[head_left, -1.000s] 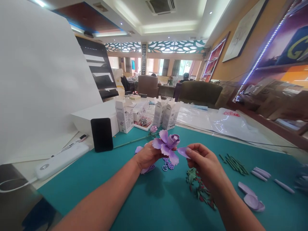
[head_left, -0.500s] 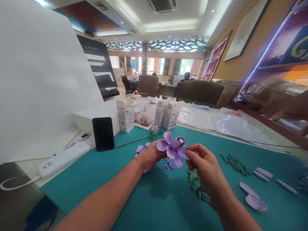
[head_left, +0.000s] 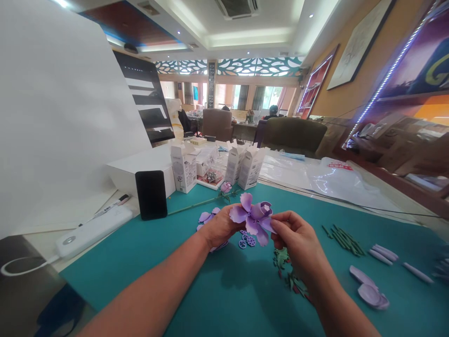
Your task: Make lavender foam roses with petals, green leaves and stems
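A purple artificial flower [head_left: 253, 216] with spread outer petals and a rolled centre is held above the green mat [head_left: 140, 281]. My left hand [head_left: 224, 225] is closed on it from the left, its fingertips hidden behind the petals. My right hand [head_left: 292, 230] pinches the petal at the flower's lower right between thumb and index finger. Under the flower lie several small purple rings [head_left: 247, 240]. Loose purple petals [head_left: 209, 216] show beside my left hand. Green leaf pieces with reddish tips [head_left: 293, 276] lie below my right hand, partly covered by it.
Green stem pieces [head_left: 343, 239], slim lilac parts [head_left: 383, 253] and cupped petals [head_left: 373, 296] lie on the right. A finished-looking rose [head_left: 226, 187] on a long stem lies behind my hands. White boxes [head_left: 184, 169], a black upright panel [head_left: 151, 194] and a white power bank-like device [head_left: 94, 233] stand farther out.
Almost nothing differs. The flower sits very slightly farther right and lower in the view, with both hands keeping the same hold on it.
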{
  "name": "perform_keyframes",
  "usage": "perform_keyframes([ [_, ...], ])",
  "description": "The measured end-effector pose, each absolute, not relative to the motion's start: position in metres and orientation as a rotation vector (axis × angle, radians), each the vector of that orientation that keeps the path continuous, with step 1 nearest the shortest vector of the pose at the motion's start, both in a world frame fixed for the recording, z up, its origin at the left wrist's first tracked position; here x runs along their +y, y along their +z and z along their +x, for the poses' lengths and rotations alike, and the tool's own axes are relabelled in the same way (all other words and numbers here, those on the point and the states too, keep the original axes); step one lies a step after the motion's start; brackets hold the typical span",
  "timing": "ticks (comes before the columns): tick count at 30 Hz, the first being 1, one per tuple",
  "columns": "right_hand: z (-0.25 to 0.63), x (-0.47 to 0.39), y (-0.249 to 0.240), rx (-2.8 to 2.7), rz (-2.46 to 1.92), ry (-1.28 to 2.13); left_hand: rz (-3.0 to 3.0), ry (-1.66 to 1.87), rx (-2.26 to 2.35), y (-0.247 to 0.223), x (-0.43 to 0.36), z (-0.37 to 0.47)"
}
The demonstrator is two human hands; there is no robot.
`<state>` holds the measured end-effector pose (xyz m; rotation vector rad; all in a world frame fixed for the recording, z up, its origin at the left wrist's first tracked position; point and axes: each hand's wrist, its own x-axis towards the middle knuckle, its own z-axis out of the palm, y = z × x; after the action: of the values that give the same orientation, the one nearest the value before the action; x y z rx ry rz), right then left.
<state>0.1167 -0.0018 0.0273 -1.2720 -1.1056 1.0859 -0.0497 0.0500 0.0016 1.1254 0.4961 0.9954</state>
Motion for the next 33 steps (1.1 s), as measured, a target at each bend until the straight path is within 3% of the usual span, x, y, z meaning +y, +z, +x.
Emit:
perform_keyframes([
  [19, 0.110, -0.003, 0.029, -1.076, -1.267, 1.072, 1.227, 0.985, 0.600, 0.012, 0.042, -0.051],
  [33, 0.117, 0.004, 0.021, -0.972, -1.116, 1.262, 0.983, 0.985, 0.534, -0.007, 0.053, -0.048],
])
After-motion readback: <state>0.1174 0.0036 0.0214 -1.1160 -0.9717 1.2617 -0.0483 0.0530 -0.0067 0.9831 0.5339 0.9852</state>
